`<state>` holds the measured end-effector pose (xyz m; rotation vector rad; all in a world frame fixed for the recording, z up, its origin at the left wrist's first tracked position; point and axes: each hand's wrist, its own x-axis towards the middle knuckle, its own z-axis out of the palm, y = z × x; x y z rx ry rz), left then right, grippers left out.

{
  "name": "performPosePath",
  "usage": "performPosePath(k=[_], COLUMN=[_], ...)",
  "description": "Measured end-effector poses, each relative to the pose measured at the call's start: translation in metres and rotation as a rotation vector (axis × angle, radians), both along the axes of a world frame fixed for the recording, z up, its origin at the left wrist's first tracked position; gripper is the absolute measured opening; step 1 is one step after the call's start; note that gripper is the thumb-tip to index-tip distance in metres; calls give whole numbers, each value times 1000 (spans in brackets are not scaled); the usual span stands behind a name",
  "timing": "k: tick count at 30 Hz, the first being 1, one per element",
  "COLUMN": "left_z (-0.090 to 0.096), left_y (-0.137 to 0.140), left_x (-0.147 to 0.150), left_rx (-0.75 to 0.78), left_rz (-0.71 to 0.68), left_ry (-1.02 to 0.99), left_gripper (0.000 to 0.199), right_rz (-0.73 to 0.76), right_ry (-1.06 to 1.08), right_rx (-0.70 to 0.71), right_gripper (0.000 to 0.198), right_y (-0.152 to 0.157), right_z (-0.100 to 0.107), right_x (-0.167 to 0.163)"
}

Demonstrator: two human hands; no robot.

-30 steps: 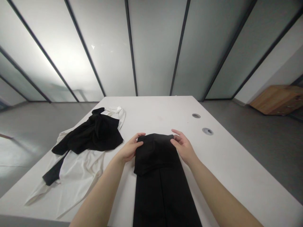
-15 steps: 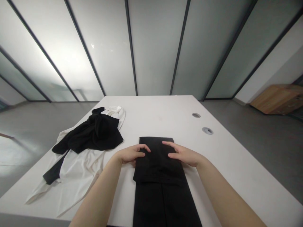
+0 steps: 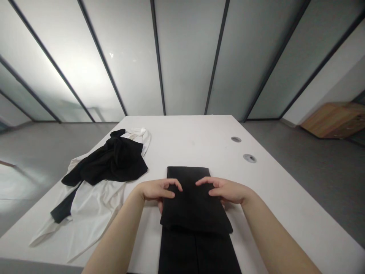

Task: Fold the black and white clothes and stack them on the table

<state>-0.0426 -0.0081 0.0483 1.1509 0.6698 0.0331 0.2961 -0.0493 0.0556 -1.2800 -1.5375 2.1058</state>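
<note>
Folded black trousers (image 3: 194, 208), or a similar dark garment, lie flat on the white table in front of me. Their far part is doubled over into a layer on top, and the lower length runs out of view at the near edge. At the left edge of this fold, my left hand (image 3: 159, 190) rests with thumb and index finger apart over the cloth. My right hand (image 3: 226, 189) mirrors it at the right edge, fingers also spread. The other fingers of both hands are partly hidden along the garment's sides.
On the left of the table (image 3: 182, 140), a rumpled black garment (image 3: 114, 163) lies over a white, silky one (image 3: 94, 207). Two round grommets (image 3: 250, 158) are set in the tabletop at right. Frosted glass panels stand behind, and a wooden cabinet (image 3: 333, 120) is at far right.
Both hands have drawn slightly toward me. The near edge of the folded top layer now sits lower and looks flatter, its right corner reaching farther out. The garments at left stay put.
</note>
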Motion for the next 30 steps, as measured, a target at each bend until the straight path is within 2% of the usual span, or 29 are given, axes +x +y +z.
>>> performPosePath(k=[2, 3, 5, 7, 10, 12, 14, 16, 17, 19, 23, 25, 27, 29, 30], left_z=[2, 2, 0, -4, -11, -16, -22, -25, -26, -23, -6, 1, 5, 4, 2], left_y=[-2, -3, -4, -2, 3, 9, 15, 18, 19, 16, 7, 4, 1, -1, -2], left_x=[0, 2, 7, 12, 15, 16, 16, 16, 16, 16, 14, 10, 5, 2, 1], left_rx=[-57, -62, -28, 48, 252, 408, 498, 510, 492, 414, 251, 216, 136, 31, -2], left_rz=[-177, -216, -218, -160, 37, 282, 562, 749, 782, 749, 548, 396, 184, -1, -49], left_ry=[41, 54, 70, 95, 143, 125, 71, 45, 52, 76, 48, 23, 29, 66, 91], left_gripper=[51, 50, 46, 42, 38, 42, 51, 57, 58, 57, 50, 50, 53, 56, 57], right_rz=[152, 189, 182, 112, -49, -230, -436, -581, -611, -597, -460, -389, -273, -142, -98], right_ry=[-41, -69, -149, -233, -238, -155, -67, -24, -19, -34, -4, 57, 72, 14, -31], right_rx=[-108, -141, -124, -56, 140, 348, 503, 527, 511, 460, 267, 162, 48, -65, -104], right_gripper=[53, 48, 40, 38, 36, 37, 45, 53, 55, 56, 47, 40, 35, 33, 34], right_y=[-1, -1, 0, 2, 7, 10, 14, 17, 18, 19, 14, 10, 5, 1, 0], right_z=[0, -1, -5, -10, -15, -17, -21, -26, -28, -32, -27, -19, -11, -7, -7], right_x=[2, 2, 1, -2, -7, -11, -16, -19, -20, -22, -22, -19, -14, -9, -7])
